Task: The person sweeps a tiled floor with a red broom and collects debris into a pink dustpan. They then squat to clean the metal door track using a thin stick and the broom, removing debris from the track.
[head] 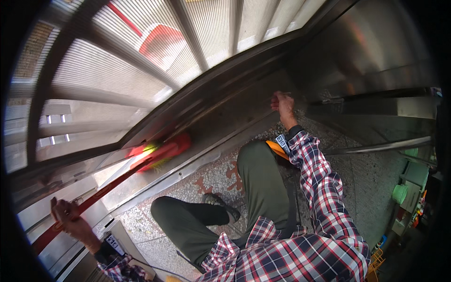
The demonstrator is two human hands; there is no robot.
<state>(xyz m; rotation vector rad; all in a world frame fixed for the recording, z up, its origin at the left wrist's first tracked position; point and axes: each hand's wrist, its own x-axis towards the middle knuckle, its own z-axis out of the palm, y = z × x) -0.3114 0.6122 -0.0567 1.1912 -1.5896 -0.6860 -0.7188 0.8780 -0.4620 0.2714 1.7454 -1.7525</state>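
My left hand (72, 218) is closed around a long red handle (102, 192) at the lower left. The handle runs up to a blurred broom head with red and yellow-green bristles (158, 151), which lies by the metal door sill (183, 172). My right hand (283, 104) is held out ahead, fingers curled, close to the dark lower corner of the metal frame. Something thin seems to show at its fingertips, but I cannot tell whether it holds anything. A marker band sits on each wrist, and an orange object (278, 149) lies beside my right knee.
A ribbed translucent panel with dark bars (197, 38) rises in front. A dark metal panel (359, 49) stands at the upper right, above a metal bar (391, 145). Speckled stone floor (359, 183) lies underfoot. Shelving with green items (400, 194) stands far right.
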